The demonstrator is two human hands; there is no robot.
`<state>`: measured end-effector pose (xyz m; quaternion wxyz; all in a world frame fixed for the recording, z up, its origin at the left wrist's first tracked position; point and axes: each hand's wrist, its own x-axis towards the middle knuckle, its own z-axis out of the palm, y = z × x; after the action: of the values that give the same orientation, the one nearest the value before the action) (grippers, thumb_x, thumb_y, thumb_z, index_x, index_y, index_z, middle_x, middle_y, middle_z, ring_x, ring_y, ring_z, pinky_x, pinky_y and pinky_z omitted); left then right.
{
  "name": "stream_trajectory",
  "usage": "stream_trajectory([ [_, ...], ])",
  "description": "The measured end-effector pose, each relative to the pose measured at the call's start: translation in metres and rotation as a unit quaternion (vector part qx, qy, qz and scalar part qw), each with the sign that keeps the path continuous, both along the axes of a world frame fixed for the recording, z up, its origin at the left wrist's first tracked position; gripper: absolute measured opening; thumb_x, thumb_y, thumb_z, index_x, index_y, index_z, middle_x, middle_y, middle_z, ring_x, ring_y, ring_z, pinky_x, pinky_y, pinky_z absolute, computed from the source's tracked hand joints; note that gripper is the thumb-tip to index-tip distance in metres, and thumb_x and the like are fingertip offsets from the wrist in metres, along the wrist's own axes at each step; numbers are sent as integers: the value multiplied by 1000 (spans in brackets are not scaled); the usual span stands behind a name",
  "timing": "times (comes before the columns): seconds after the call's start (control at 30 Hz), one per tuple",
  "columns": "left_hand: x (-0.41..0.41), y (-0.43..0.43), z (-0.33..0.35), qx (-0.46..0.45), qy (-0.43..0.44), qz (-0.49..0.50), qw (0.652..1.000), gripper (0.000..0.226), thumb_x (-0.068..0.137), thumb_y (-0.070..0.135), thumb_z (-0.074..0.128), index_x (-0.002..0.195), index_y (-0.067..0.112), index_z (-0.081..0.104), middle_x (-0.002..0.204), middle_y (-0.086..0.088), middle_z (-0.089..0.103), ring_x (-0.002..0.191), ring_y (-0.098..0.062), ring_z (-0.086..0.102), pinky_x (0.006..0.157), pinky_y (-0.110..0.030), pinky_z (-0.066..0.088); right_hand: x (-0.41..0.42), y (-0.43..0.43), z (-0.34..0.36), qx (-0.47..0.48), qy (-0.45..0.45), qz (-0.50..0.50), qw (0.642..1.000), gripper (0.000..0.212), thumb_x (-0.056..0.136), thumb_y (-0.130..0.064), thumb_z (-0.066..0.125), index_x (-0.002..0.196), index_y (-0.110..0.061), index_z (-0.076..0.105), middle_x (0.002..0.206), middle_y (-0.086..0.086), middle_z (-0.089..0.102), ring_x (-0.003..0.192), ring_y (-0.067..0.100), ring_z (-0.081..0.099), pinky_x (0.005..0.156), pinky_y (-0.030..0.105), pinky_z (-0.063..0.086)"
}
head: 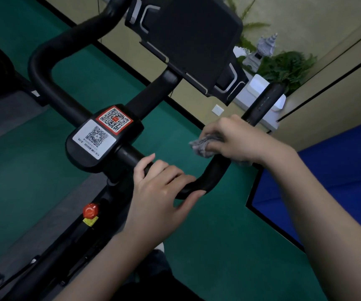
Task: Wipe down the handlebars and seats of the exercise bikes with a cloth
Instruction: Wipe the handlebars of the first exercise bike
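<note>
A black exercise-bike handlebar (212,174) loops across the view from upper left to right. My left hand (160,187) grips the bar just right of the centre clamp, fingers curled over it. My right hand (238,140) holds a crumpled grey cloth (201,145) wrapped against the right side of the handlebar, where the bar rises toward its worn end (264,103). The bike's seat is out of view.
The centre clamp carries two QR-code stickers (103,131). A black console (192,42) stands above it, and a red knob (90,210) sits on the frame below. Green floor surrounds the bike, with a blue mat (338,181) at right and plants with a stone ornament (268,48) behind.
</note>
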<state>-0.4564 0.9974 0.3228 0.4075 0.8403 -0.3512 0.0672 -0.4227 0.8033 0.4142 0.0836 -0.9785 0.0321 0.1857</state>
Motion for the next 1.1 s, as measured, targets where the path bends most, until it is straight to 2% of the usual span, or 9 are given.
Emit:
stream_trajectory([
  [0.2,-2,-12,8,41,-30,36,998,40,91,48,52,97,14,72,83,5,67,82,-16,61,113,-40,25,-34,-7,-28,54,-346,-71,934,16,85,-2,63,99,-5,70,84,-8,56,87,15,46,74,10,32],
  [0.27,-2,-23,14,54,-34,39,997,41,92,47,51,101,12,72,86,3,68,83,-17,62,111,-42,31,-53,4,-49,97,-462,-118,874,19,83,5,63,99,-1,70,87,-5,60,87,17,50,78,10,37],
  [0.33,-3,-35,18,63,-28,34,997,38,91,42,53,105,11,70,88,0,69,84,-19,64,103,-41,41,-66,17,-70,143,-552,-192,799,22,82,11,59,99,3,68,92,2,63,89,25,56,78,23,46],
  [0.43,-7,-51,25,68,3,36,997,35,89,39,52,108,13,68,87,1,68,77,-22,65,71,-36,55,-62,31,-84,217,-629,-329,670,24,81,12,53,101,5,64,96,6,60,90,34,59,79,40,51],
  [0.57,-8,-59,28,69,7,55,996,36,87,42,46,107,21,68,89,7,66,64,-20,65,45,-30,49,-61,42,-86,271,-646,-386,600,25,82,2,51,104,-6,62,98,13,62,92,33,60,81,38,52],
  [0.7,-8,-61,24,58,-5,62,996,33,86,41,52,107,21,69,92,10,67,66,-15,66,45,-27,50,-76,53,-89,342,-613,-445,556,28,84,-2,55,101,-23,59,101,10,63,96,19,63,83,26,50],
  [0.83,-8,-60,23,47,8,59,997,30,86,40,58,109,23,68,96,12,66,68,-13,66,51,-29,53,-61,36,-86,385,-593,-499,501,26,88,5,56,103,-16,59,98,-3,64,89,1,63,79,15,48],
  [1.0,-9,-54,24,31,26,36,999,29,86,36,61,110,22,68,102,12,65,74,-10,65,58,-31,55,-83,54,-96,459,-525,-537,475,18,89,-11,60,105,-18,62,101,5,69,96,20,67,84,37,53],
  [1.1,-8,-50,23,6,42,18,999,29,87,34,61,112,20,67,105,13,63,80,-8,63,64,-33,55,-93,60,-100,558,-445,-572,403,13,94,-11,57,105,-13,63,99,10,71,93,26,67,83,41,54],
])
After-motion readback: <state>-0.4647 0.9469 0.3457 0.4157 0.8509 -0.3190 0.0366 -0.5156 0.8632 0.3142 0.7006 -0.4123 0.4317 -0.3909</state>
